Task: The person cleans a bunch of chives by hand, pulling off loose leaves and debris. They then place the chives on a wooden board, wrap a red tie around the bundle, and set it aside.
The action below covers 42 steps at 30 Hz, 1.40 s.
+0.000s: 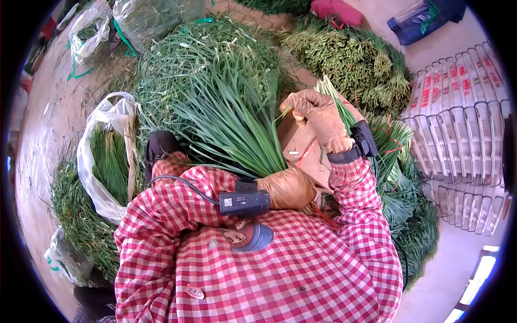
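Observation:
My left hand (pixel 291 188), in a tan glove, is closed around the lower end of a bunch of garlic chives (pixel 242 126). The long green leaves fan out up and to the left, over a loose heap of the same greens (pixel 199 64). Higher and to the right, my right hand (pixel 316 116), gloved too, has its thumb and fingers pinched together on a thin leaf (pixel 285 113), whose tip pokes out at the left. Between and below the hands lies a brown cardboard piece (pixel 304 153) with red strands on it.
Tied bundles (pixel 350 64) are stacked at the upper right, more bundles (pixel 398 199) beside my right arm. White crates with metal-looking ribs (pixel 458 118) stand at far right. A clear plastic bag (pixel 102 156) of greens sits at left. A blue wrapped item (pixel 425 21) lies at top right.

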### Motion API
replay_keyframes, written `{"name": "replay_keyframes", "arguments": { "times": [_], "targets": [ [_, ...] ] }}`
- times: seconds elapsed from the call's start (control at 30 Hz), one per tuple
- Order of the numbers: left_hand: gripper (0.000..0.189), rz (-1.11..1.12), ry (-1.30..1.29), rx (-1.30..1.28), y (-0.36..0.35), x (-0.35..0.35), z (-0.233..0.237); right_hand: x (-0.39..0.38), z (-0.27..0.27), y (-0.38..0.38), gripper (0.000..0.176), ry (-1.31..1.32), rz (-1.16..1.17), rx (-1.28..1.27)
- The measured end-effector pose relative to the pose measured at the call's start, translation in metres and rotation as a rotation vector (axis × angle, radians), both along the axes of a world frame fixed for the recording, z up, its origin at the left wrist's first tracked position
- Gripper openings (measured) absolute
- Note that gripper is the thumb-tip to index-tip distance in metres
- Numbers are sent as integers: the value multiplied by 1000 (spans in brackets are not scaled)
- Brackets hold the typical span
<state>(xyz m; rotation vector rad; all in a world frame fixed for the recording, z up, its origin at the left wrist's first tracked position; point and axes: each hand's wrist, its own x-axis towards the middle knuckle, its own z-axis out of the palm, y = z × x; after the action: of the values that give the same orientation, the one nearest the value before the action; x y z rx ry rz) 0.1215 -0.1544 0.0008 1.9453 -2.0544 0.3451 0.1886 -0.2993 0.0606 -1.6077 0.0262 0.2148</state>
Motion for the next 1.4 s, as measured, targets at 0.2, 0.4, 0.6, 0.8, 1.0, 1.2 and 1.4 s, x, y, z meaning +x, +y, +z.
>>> {"name": "replay_keyframes", "arguments": {
  "times": [0.2, 0.4, 0.6, 0.8, 1.0, 1.2, 1.4],
  "targets": [
    [13, -35, 101, -185, -5, 1, -49, -15, -6, 18, 21, 66, -108, 452],
    [12, 29, -122, -134, 11, 14, 8, -6, -22, 17, 27, 527, 239, 1562],
    [21, 1329, 355, 34, -49, -38, -68, -41, 80, 80, 31, 492, 584, 1525],
    [29, 628, -56, -451, 6, -26, -43, 20, 110, 140, 42, -655, 370, 96],
    [35, 87, 402, -173, -2, 48, -36, 86, 110, 48, 62, -584, 32, -1231],
    [33, 186, 868, -474, 62, 175, 114, 68, 114, -45, 64, -421, 448, -300],
    [31, -174, 1570, -1020, 54, 180, 171, 23, 139, 1, 56, -479, 55, -684]
  ]
}}
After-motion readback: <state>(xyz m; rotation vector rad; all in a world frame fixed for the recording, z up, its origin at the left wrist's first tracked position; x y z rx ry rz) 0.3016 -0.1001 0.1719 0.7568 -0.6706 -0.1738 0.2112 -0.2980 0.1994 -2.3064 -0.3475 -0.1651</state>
